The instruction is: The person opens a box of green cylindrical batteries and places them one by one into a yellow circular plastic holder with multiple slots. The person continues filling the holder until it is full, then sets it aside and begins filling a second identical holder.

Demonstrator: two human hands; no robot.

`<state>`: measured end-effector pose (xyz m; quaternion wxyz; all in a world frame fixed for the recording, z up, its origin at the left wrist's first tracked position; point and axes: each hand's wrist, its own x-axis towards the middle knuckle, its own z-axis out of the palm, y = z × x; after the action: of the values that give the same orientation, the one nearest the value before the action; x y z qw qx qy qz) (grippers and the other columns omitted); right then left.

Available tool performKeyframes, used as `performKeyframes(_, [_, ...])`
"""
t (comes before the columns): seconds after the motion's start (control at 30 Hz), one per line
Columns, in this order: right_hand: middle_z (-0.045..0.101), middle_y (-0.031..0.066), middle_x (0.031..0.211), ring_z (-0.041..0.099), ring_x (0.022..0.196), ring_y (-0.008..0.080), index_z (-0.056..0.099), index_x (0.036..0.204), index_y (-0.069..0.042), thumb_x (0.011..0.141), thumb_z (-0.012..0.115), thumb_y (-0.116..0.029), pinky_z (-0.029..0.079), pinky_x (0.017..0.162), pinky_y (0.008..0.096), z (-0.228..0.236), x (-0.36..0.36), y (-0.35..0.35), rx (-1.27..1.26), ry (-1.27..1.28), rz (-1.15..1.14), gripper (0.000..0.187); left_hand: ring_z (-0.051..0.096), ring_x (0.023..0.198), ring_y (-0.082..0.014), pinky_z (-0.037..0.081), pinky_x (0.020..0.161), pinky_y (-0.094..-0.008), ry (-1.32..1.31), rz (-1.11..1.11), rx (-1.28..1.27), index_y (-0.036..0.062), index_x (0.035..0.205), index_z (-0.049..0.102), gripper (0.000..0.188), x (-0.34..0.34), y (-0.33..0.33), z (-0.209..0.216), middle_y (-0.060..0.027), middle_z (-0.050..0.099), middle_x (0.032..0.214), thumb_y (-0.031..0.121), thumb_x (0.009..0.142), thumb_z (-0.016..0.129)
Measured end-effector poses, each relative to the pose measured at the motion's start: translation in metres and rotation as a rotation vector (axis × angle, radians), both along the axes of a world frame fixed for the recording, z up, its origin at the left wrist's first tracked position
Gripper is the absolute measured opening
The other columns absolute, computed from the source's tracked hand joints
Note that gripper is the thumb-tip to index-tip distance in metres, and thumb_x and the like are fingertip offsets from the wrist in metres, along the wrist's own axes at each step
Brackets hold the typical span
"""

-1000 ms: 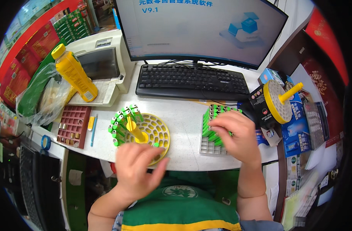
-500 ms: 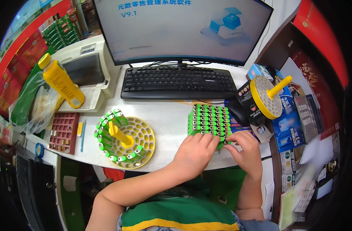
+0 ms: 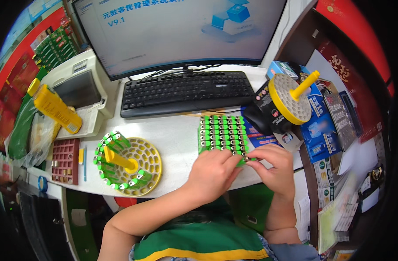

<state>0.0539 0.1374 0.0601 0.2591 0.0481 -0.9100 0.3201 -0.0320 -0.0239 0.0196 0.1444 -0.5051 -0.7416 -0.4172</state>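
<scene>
Green batteries with silver tips (image 3: 222, 133) mid-frame, a yellow holed disc (image 3: 140, 167) at lower left plus another yellow one (image 3: 288, 99) at upper right, black keyboard (image 3: 186, 90) up top, white desk (image 3: 177, 143), dark red tray (image 3: 65, 160) at left.

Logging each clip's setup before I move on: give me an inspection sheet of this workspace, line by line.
Surface: white desk, mostly covered.
Job's things: block of green cylindrical cells standing in rows at the desk's front edge; round yellow holder with a yellow post, green cells around its left rim.
Clutter: second yellow round holder propped on boxes at right; dark red compartment tray; yellow bottle; blue boxes.
Hands: left hand and right hand meet at the block's near right corner, fingers pinching something small; which hand holds it is unclear.
Cables: dark leads behind the keyboard.
Surroundings: monitor, white printer-like machine, red packaging on both sides.
</scene>
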Motion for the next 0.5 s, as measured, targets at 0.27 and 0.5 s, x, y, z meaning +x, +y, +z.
performKeyframes(0.27, [0.067, 0.0100, 0.082, 0.064, 0.073, 0.0274, 0.069, 0.088, -0.004, 0.067, 0.074, -0.001, 0.051, 0.067, 0.0339, 0.013, -0.012, -0.028, 0.001, 0.038, 0.274, 0.022, 0.055, 0.057, -0.0203, 0.039, 0.050, -0.0323, -0.040, 0.116, 0.093, 0.0105, 0.086, 0.065, 0.024, 0.010, -0.039, 0.006, -0.0016, 0.055, 0.066, 0.010, 0.065, 0.076])
performKeyframes(0.5, [0.066, 0.0099, 0.085, 0.064, 0.078, 0.0281, 0.066, 0.089, -0.002, 0.070, 0.073, -0.004, 0.052, 0.070, 0.0348, -0.006, -0.062, -0.079, -0.014, 0.045, 0.607, 0.021, 0.046, 0.045, -0.0196, 0.035, 0.045, -0.0324, 0.059, 0.450, -0.080, 0.0123, 0.086, 0.067, 0.019, 0.013, -0.107, -0.007, -0.0006, 0.046, 0.057, 0.013, 0.069, 0.075])
